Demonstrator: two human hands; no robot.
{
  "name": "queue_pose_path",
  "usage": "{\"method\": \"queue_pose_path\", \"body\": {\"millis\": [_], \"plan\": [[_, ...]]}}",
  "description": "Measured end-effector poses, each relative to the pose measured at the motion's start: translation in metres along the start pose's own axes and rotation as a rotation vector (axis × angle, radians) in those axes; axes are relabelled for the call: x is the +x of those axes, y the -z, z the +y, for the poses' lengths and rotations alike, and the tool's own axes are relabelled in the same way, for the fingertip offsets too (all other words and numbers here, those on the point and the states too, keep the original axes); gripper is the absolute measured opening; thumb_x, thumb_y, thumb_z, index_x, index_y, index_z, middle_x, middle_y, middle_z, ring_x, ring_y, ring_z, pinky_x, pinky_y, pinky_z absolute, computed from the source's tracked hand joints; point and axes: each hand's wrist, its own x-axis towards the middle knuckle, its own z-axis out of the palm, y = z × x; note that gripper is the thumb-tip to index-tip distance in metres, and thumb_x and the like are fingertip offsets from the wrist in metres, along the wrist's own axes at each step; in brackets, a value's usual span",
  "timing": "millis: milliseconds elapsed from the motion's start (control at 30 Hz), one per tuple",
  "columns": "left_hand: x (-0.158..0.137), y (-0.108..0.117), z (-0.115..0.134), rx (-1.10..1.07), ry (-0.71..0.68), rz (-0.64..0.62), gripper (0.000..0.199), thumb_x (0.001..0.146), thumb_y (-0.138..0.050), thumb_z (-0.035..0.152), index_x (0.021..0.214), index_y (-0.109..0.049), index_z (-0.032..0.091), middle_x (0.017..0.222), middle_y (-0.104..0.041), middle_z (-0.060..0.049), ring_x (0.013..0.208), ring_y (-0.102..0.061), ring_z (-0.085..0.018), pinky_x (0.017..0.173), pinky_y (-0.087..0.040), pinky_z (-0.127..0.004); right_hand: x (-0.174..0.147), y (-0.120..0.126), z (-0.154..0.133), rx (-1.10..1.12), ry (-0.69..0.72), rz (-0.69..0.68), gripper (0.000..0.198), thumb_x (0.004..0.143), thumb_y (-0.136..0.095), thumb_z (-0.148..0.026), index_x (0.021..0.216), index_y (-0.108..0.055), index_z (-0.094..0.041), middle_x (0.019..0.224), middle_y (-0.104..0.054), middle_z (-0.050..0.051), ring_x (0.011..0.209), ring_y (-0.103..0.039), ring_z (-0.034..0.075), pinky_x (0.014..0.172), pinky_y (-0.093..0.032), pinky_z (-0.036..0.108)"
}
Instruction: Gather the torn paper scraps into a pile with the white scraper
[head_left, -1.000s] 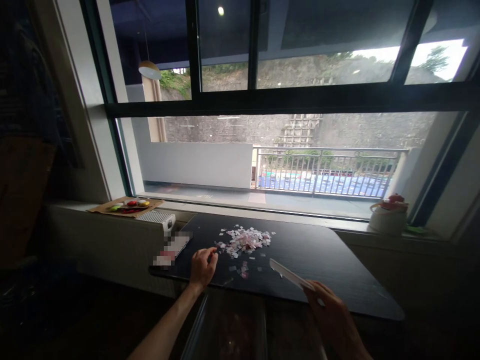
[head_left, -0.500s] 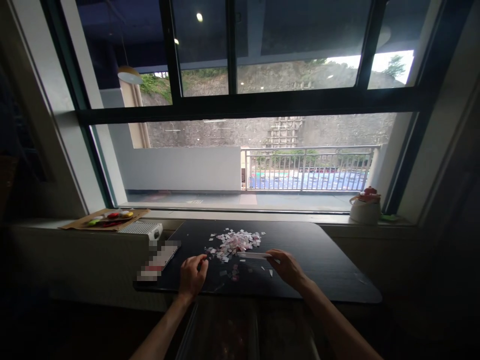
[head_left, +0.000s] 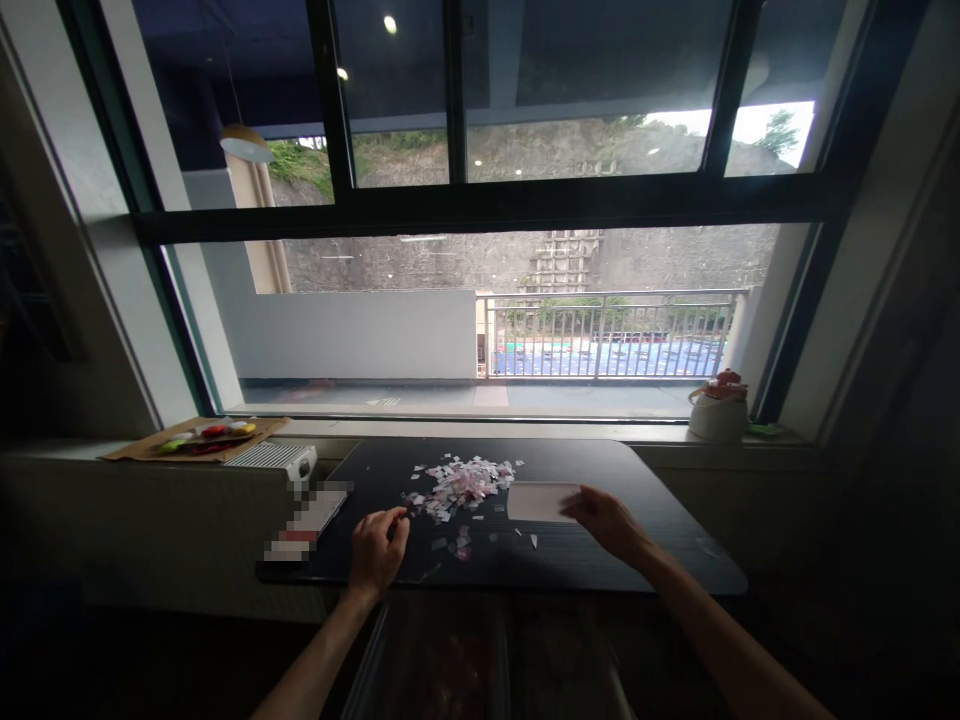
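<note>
Heap of pale scraps (head_left: 469, 482) sits at frame centre on the dark bench (head_left: 645, 550). I judge most scraps are together; a few strays (head_left: 463, 547) below the heap lie apart, not yet joined. Just right of the heap, the right hand (head_left: 604, 520) grips a flat pale card (head_left: 540, 502). Left hand (head_left: 379, 550), lower left of centre: fingers curled; I cannot tell whether it holds anything.

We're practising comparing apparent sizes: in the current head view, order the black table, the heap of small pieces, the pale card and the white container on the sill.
1. Black table
2. Heap of small pieces
3. Pale card and white container: too alike to rank.
</note>
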Motion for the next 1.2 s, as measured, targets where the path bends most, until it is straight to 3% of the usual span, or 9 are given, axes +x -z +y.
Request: {"method": "queue_pose_path", "body": {"millis": [200,433,567,767,1000,1200], "plan": [[0.001,-0.001,-0.003,0.002,-0.006,-0.006,0.035,0.076,-0.042,0.043,0.082,-0.069,0.021,0.08,-0.072,-0.006,0.081,-0.065,-0.024,0.083,-0.048,-0.041,0.003,-0.013,0.024,0.258,-0.192,0.006,0.026,0.068,-0.065,-0.039,0.082,-0.06,-0.018,0.075,-0.068,0.002,0.069,-0.065,0.02,0.063,-0.052,0.032],[0.002,0.001,-0.002,0.01,-0.013,-0.019,0.035,0.076,-0.042,0.045,0.081,-0.069,0.023,0.079,-0.072,-0.005,0.08,-0.065,-0.024,0.082,-0.048,-0.04,-0.007,0.006,0.027,0.443,-0.286,-0.175,0.027,0.056,-0.072,-0.027,0.079,-0.062,-0.017,0.074,-0.07,0.0,0.073,-0.066,0.019,0.069,-0.052,0.032],[0.002,0.002,-0.003,0.016,-0.014,-0.024,0.036,0.076,-0.042,0.045,0.081,-0.069,0.023,0.078,-0.072,-0.005,0.08,-0.065,-0.024,0.083,-0.048,-0.04,-0.015,0.014,0.022,0.492,-0.329,-0.266,0.03,0.055,-0.072,-0.023,0.083,-0.065,-0.017,0.075,-0.071,0.0,0.072,-0.066,0.019,0.065,-0.052,0.03],[0.002,0.002,-0.003,0.027,-0.015,-0.021,0.036,0.075,-0.041,0.045,0.081,-0.069,0.023,0.078,-0.072,-0.005,0.08,-0.065,-0.024,0.083,-0.048,-0.039,-0.016,0.013,0.019,0.501,-0.345,-0.241,0.029,0.056,-0.071,-0.023,0.083,-0.063,-0.017,0.077,-0.069,0.0,0.075,-0.065,0.018,0.07,-0.05,0.029],[0.002,0.001,-0.005,0.031,-0.016,-0.015,0.036,0.075,-0.041,0.046,0.081,-0.069,0.024,0.079,-0.072,-0.004,0.08,-0.065,-0.024,0.083,-0.047,-0.039,-0.026,0.017,0.012,0.476,-0.36,-0.323,0.027,0.056,-0.069,-0.021,0.082,-0.064,-0.017,0.07,-0.069,-0.002,0.064,-0.064,0.016,0.054,-0.047,0.024],[0.002,0.001,-0.004,0.02,-0.015,-0.019,0.036,0.075,-0.042,0.045,0.081,-0.069,0.023,0.079,-0.072,-0.005,0.081,-0.065,-0.025,0.084,-0.047,-0.041,-0.037,0.032,-0.002,0.43,-0.27,-0.278,0.019,0.055,-0.069,-0.02,0.072,-0.062,-0.017,0.065,-0.066,-0.003,0.061,-0.062,0.014,0.056,-0.047,0.025]]}}
